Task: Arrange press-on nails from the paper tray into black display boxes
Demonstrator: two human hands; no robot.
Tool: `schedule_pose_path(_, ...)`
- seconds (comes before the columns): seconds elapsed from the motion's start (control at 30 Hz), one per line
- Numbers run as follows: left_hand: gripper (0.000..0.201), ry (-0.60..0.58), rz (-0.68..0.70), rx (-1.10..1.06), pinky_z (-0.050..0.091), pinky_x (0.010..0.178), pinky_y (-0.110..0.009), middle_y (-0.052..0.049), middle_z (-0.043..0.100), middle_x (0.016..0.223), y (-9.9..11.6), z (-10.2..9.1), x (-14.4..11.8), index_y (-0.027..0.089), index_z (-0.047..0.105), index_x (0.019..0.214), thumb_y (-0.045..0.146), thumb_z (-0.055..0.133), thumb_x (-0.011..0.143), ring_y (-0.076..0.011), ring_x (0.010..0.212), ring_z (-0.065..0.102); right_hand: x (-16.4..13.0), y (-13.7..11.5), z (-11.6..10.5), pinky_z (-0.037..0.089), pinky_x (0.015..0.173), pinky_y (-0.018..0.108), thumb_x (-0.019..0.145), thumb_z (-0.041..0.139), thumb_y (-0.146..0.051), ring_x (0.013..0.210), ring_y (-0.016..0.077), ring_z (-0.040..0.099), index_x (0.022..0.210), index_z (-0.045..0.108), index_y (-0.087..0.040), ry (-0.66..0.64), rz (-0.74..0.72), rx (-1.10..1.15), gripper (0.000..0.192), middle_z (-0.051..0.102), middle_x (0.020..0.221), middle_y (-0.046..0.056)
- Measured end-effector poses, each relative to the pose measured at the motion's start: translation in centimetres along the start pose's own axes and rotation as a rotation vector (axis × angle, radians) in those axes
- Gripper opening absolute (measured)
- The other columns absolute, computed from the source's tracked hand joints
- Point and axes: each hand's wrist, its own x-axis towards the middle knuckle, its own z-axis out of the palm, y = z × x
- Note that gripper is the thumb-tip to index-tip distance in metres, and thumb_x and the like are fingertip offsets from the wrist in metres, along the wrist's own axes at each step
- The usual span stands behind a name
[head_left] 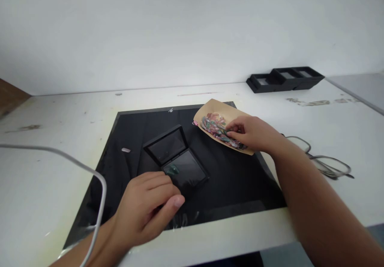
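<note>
My right hand reaches into a tan paper tray, fingers pinched together in a heap of small glossy coloured pieces resembling false nails. What the fingertips hold is hidden among the pieces. My left hand rests at the near side of an opened black hinged case, its fingers curled and the thumb lying forward, with nothing visible in it. Inside the case's lower half lies a dark green shiny piece. The raised lid leans back toward the far left.
A black mat covers the middle of the white table. One pale, nail-like piece lies on its left. A grey cable crosses at left. Black compartment trays stand back right; thin coiled cables lie beside my right arm.
</note>
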Motion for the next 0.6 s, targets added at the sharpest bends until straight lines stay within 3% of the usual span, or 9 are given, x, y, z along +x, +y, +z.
schedule_pose_path(0.2,0.021,0.03,0.002,-0.004,0.037,0.06,-0.03,0.001,0.06,0.067,0.0,-0.2,0.0,0.02,0.064,0.086,0.016,0.047,0.098,-0.0137,0.062,0.054,-0.2,0.8,-0.5,0.047,0.064,0.031,0.081,0.069,-0.027,0.069,0.0187,0.067,0.094,0.081,-0.021,0.02,0.062,0.078,0.019,0.076,0.076,0.002)
schedule_pose_path(0.3,0.019,0.036,0.009,-0.001,0.037,0.06,-0.03,0.001,0.061,0.068,0.2,-0.2,0.0,0.02,0.064,0.087,0.016,0.048,0.098,-0.0133,0.061,0.054,-0.3,1.2,-0.7,0.052,0.066,0.032,0.079,0.071,-0.027,0.073,0.0203,0.07,0.092,0.081,-0.019,0.088,0.069,0.189,0.018,0.077,0.08,0.004)
schedule_pose_path(0.47,0.019,0.032,0.027,0.016,0.036,0.059,-0.03,0.001,0.061,0.067,0.3,-0.2,-0.1,0.02,0.064,0.087,0.016,0.048,0.098,-0.0138,0.061,0.054,-0.4,0.9,-1.0,0.055,0.065,0.033,0.079,0.074,-0.034,0.076,0.02,0.069,0.091,0.079,-0.018,0.255,-0.029,0.553,0.02,0.076,0.086,0.007)
schedule_pose_path(0.6,0.02,0.039,0.047,0.033,0.036,0.059,-0.031,0.001,0.06,0.065,0.3,-0.2,-0.1,0.02,0.063,0.085,0.015,0.048,0.098,-0.0141,0.059,0.053,-0.6,-0.1,-0.8,0.05,0.055,0.029,0.078,0.076,-0.033,0.059,0.0124,0.06,0.089,0.075,-0.02,0.281,-0.149,0.921,0.017,0.07,0.08,0.002)
